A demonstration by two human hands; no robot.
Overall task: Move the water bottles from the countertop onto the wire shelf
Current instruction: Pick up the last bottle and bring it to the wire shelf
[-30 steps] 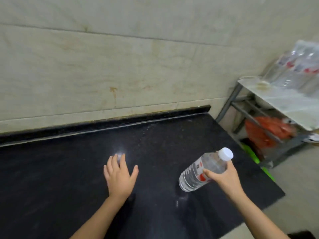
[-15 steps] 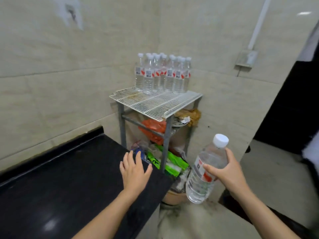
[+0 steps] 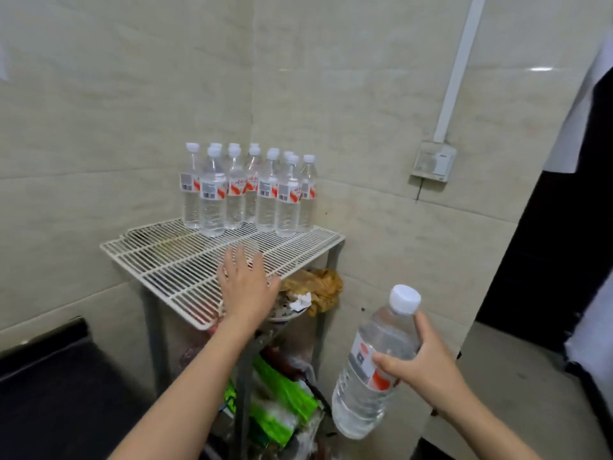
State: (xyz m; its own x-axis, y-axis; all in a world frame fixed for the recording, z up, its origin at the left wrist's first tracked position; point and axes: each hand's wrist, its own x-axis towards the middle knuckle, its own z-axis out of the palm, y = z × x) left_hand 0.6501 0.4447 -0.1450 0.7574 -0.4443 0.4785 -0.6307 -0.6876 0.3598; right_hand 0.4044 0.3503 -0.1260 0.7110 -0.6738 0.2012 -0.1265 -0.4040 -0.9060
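Clear plastic bottle [image 3: 373, 370] tilts in my right hand [image 3: 428, 366], fingers wrapped round its label, out past the shelf [image 3: 172, 263]; my left hand [image 3: 247, 287] has left the black bench [image 3: 49, 376] and now spreads open-fingered over the shelf's front edge; the shelf looms nearer, its cluster of bottles [image 3: 248, 190] upright at the back.

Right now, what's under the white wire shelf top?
Under the white wire shelf top: a crumpled brown-yellow bag with white paper scrap, and lower, green packets. The open left hand and forearm cover the rest.
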